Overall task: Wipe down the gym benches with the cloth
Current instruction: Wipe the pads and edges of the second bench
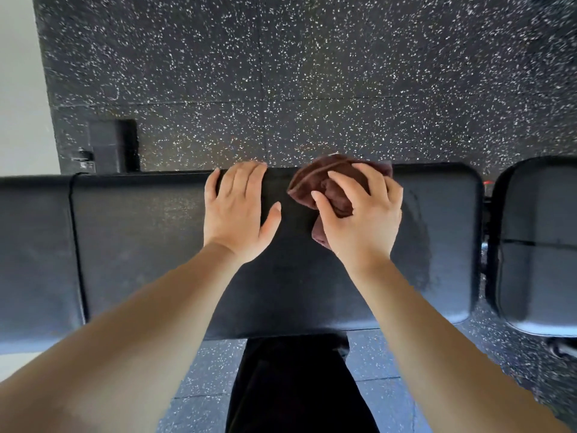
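A black padded gym bench [140, 245] runs across the view from left to right. A crumpled dark brown cloth [327, 179] lies on its far edge, right of centre. My right hand [362, 214] presses down on the cloth with spread fingers, covering its near part. My left hand [237, 210] rests flat on the bench pad just left of the cloth, fingers reaching over the far edge, holding nothing. A damp streak [418, 239] shows on the pad to the right of my right hand.
A second black pad [537, 245] sits at the right, separated by a narrow gap with metal frame parts. Speckled black rubber floor [312, 73] lies beyond the bench. A black block [114, 145] stands by the white wall [22, 89] at far left. My dark trousers [293, 385] are below the bench.
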{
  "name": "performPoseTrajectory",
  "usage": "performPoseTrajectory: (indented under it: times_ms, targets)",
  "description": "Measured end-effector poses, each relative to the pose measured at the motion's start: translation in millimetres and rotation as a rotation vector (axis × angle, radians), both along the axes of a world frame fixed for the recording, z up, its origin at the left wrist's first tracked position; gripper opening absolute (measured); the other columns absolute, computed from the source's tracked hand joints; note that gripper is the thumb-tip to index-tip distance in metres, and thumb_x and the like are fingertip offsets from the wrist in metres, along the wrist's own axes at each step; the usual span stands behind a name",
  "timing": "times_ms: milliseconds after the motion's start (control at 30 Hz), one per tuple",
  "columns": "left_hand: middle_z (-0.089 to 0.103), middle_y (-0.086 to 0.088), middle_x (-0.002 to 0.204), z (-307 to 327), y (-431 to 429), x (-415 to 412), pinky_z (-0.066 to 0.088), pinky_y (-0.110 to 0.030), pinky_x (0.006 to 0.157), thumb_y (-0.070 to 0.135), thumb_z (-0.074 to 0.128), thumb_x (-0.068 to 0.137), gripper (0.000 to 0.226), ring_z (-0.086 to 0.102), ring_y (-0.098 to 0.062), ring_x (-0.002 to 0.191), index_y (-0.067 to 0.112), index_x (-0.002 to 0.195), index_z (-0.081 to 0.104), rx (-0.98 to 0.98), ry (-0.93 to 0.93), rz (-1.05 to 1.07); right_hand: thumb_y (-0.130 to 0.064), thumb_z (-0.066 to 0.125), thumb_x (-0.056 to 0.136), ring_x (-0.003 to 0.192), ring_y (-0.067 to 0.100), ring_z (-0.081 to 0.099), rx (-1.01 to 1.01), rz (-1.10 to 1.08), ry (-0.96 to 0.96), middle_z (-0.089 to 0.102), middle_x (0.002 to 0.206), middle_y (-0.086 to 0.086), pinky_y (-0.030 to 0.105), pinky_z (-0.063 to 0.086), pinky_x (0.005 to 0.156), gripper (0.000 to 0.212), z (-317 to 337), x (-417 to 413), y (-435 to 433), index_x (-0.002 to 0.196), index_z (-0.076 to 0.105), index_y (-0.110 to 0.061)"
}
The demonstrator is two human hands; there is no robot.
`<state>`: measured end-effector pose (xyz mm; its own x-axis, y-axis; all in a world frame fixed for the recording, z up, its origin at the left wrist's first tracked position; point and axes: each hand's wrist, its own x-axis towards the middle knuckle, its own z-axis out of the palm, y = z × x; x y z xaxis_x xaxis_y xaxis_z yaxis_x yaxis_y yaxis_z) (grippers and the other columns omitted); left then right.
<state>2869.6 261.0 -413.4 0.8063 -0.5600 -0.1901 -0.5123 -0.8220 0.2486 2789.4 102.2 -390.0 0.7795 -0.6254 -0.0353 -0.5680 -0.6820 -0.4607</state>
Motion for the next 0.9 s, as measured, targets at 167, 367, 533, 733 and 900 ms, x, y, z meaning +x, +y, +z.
performPoseTrajectory:
  times_ms: [167,367,533,733,900]
  targets:
    - [0.049,-0.006,0.131,0,1,1,0.016,-0.045,0.110,0.044,0.039,0.083,0.059,0.041,-0.026,0.123,0.010,0.131,0.041,-0.003,0.019,0.004,-0.046,0.069,0.076,0.111,0.031,0.051,-0.005,0.060,0.053,0.061,0.120,-0.006,0.046,0.046,0.077,0.026,-2,35,0,0.098,0.071,-0.031]
    - [0.049,-0.006,0.131,0,1,1,0.016,-0.045,0.110,0.044,0.038,0.083,0.058,0.041,-0.025,0.123,0.011,0.131,0.041,0.010,0.018,-0.001,-0.046,0.066,0.079,0.114,0.030,0.048,0.033,0.092,0.072,0.058,0.124,-0.006,0.047,0.046,0.079,0.025,-1,23,-1,0.098,0.069,-0.031]
    - [0.048,-0.008,0.132,4,-1,1,0.018,-0.046,0.108,0.044,0.036,0.084,0.059,0.041,-0.027,0.122,0.009,0.132,0.041,0.036,0.023,-0.013,-0.046,0.068,0.079,0.113,0.033,0.051,-0.017,0.086,0.025,0.060,0.123,-0.002,0.049,0.047,0.076,0.024,1,-17,-28,0.097,0.071,-0.030]
    - [0.045,-0.003,0.136,12,-21,-8,0.010,-0.056,0.111,0.038,0.032,0.087,0.053,0.034,-0.023,0.129,0.013,0.133,0.041,-0.013,0.049,0.033,-0.053,0.062,0.080,0.116,0.027,0.045,0.015,-0.129,0.081,0.057,0.125,-0.007,0.047,0.046,0.084,0.030,3,-8,-92,0.102,0.069,-0.033]
    - [0.041,0.001,0.141,12,-73,-34,0.004,-0.060,0.110,0.032,0.041,0.091,0.047,0.032,-0.021,0.132,0.013,0.134,0.041,-0.064,0.065,0.035,-0.048,0.062,0.084,0.115,0.029,0.044,0.057,-0.062,0.055,0.055,0.127,-0.003,0.045,0.045,0.082,0.028,5,-32,-87,0.105,0.068,-0.030]
